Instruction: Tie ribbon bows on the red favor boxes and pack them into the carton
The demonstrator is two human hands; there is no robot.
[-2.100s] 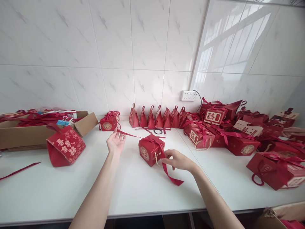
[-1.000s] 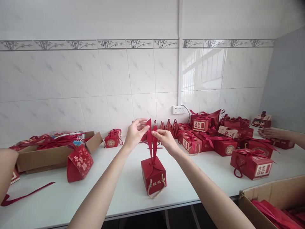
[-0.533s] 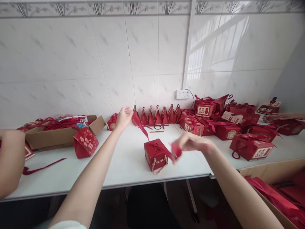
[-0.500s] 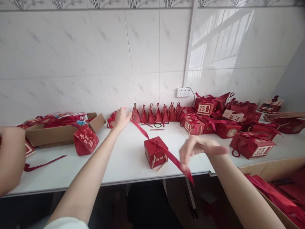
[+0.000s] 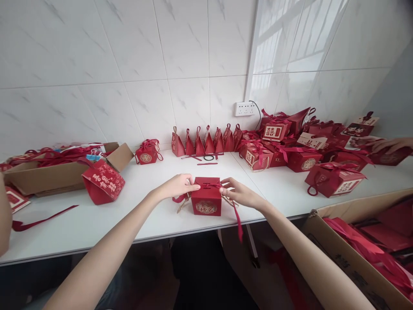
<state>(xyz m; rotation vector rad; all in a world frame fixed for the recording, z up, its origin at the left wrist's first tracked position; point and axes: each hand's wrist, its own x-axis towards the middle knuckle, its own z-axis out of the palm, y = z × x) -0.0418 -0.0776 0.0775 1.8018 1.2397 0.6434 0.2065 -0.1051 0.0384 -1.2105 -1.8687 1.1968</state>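
A small red gift box [image 5: 206,199] with a gold emblem and rope handles stands near the front edge of the white table [image 5: 151,215]. A red ribbon [image 5: 209,186] is knotted on its top, and one tail [image 5: 239,219] hangs down over the table edge. My left hand [image 5: 178,185] pinches the ribbon at the box's upper left corner. My right hand [image 5: 237,192] pinches the ribbon at the upper right corner. The two hands flank the box.
A cardboard box [image 5: 61,172] of ribbons and a red bag [image 5: 102,186] lie left. Triangular red boxes [image 5: 206,141] line the wall, with a heap of tied gift boxes [image 5: 306,150] right. Another carton [image 5: 361,254] sits at lower right. Other people's hands show at the far right [image 5: 387,144] and the left edge.
The ribbon ends were held up, then pulled out wide to both sides. Now both hands have come back in to the box top, and the box is turned with its emblem toward me.
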